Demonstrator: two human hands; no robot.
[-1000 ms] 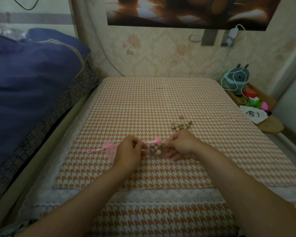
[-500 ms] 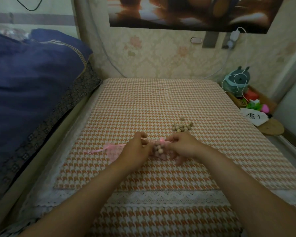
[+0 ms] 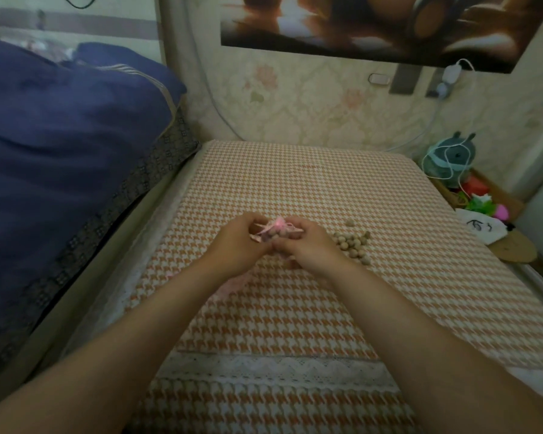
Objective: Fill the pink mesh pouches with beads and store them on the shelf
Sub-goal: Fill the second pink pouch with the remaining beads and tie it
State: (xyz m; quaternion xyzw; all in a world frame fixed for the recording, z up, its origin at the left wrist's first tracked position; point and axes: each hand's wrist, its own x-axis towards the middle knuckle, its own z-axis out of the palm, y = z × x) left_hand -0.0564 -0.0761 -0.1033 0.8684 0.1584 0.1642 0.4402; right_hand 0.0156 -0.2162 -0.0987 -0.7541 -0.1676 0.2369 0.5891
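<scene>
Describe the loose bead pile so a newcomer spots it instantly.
Start at the big orange houndstooth mat. Just right of the right hand lies a cluster of tan round beads. Unlike those in the held pink pouch, these sit bare on the mat.

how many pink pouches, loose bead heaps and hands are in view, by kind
pink mesh pouches: 2, the filled pouch held between both hands, and the second pouch lying on the mat nearer the person, partly hidden
bead heap, loose on the mat: 1
hands: 2, left hand and right hand
total: 5
</scene>
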